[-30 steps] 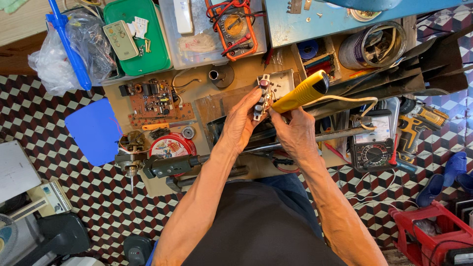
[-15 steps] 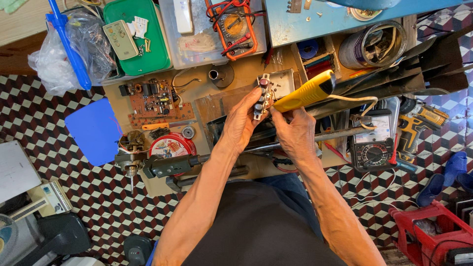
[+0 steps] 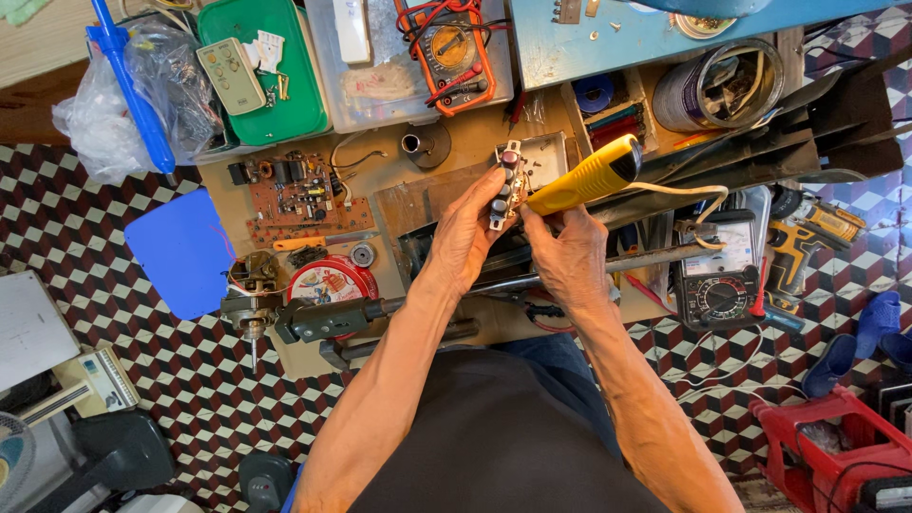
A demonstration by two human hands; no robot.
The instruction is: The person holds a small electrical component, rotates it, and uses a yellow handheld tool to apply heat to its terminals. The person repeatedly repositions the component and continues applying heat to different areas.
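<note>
Small grey switch board (image 3: 503, 188), buttons upward

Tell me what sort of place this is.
Most likely a small electronics repair workbench. The left hand holds a small switch board while the right hand works it with a yellow-handled soldering iron. An orange multimeter and a bare brown circuit board lie nearby.

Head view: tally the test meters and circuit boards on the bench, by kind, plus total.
Multimeters: 2, an orange one on the clear box and a black analogue one right of the right hand.
Circuit boards: 2, a brown board on the bench and a small switch board held in the left hand.
Total: 4
</note>
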